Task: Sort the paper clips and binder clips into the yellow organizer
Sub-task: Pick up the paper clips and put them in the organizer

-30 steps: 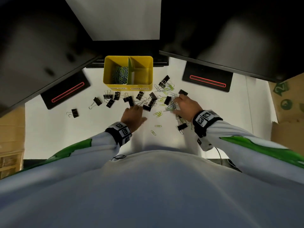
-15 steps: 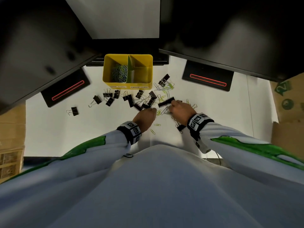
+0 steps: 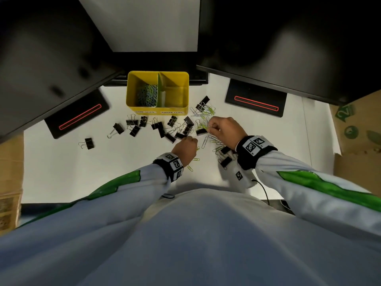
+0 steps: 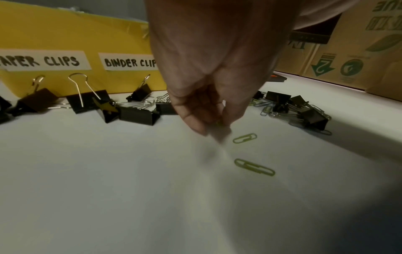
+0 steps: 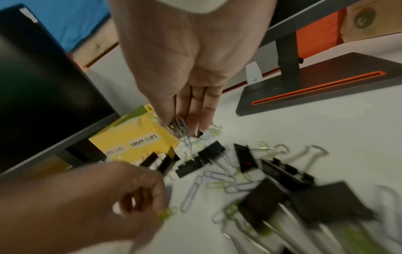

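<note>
The yellow organizer [image 3: 132, 93] is standing at the back of the white desk [image 3: 61, 172], between two monitor bases [image 3: 77, 116], and its left compartment, labelled for paper clips, is already holding a heap of coloured paper clips [image 3: 147, 96], while the right compartment, labelled for binder clips, is looking bare as far as the head view shows. So the sorting is looking partly done on the paper-clip side and, by my reading, not yet begun on the binder-clip side. Black binder clips [image 3: 158, 129] are lying scattered in front of the organizer and off to its left, with a few more near the right wrist, and loose paper clips [image 3: 206, 112] are lying tangled among them and toward the person. The right hand [image 3: 223, 129] is pinching a small bunch of paper clips between thumb and fingers [image 5: 207, 110] just above the pile. The left hand [image 3: 185, 146] is curling its fingertips [image 4: 193, 118] together over something small and green (most likely one paper clip, though it is too blurred to be sure), with two green paper clips [image 4: 253, 166] lying on the desk just beside it. Both hands are working close together but not touching. Every binder clip in view and a fair scatter of paper clips are remaining to be moved.
</note>
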Demonstrator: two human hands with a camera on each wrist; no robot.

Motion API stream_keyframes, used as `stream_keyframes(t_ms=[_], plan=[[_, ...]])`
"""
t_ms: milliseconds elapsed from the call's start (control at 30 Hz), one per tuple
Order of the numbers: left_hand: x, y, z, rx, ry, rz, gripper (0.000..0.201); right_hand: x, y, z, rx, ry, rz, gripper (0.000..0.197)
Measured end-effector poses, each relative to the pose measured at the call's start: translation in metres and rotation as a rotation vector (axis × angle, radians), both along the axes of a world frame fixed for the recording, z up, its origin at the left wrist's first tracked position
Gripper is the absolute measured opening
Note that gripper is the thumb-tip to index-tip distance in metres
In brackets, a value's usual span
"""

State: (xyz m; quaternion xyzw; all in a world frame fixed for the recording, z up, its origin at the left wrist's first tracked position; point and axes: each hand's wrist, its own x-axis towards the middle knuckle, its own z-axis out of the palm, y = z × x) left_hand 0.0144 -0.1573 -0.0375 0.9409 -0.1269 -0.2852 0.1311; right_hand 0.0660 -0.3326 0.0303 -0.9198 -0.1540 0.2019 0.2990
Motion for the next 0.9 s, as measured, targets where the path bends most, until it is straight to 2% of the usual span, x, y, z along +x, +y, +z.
stream_keyframes(t_ms=[67,133,267,400,500,633,733,833,900], plan=[[-0.004,0.010,0.009,-0.137,0.001,0.013,0.018,0.009,0.018,0.013,0.089,0.032,-0.005,0.010],[-0.002,0.025,0.028,-0.300,-0.066,0.084,0.012,0.019,0.041,0.026,0.181,0.046,-0.011,0.009],[0.023,0.071,0.075,-0.439,-0.260,0.445,0.010,0.039,0.094,0.050,0.327,-0.010,-0.078,0.010],[0.061,0.124,0.109,-0.347,-0.418,0.657,0.017,0.064,0.149,0.058,0.361,-0.039,-0.109,0.007],[0.089,0.150,0.112,-0.274,-0.403,0.772,0.021,0.081,0.180,0.055,0.299,-0.058,-0.131,0.008],[0.104,0.160,0.106,-0.184,-0.325,0.754,0.023,0.091,0.195,0.044,0.127,0.043,-0.053,0.025],[0.093,0.150,0.105,-0.181,-0.407,0.720,0.025,0.081,0.177,0.041,0.175,0.090,-0.057,0.035],[0.068,0.130,0.097,-0.269,-0.506,0.634,0.020,0.059,0.136,0.037,0.289,0.036,-0.119,0.028],[0.053,0.112,0.085,-0.297,-0.475,0.509,0.017,0.047,0.101,0.026,0.290,-0.018,-0.203,0.022]])
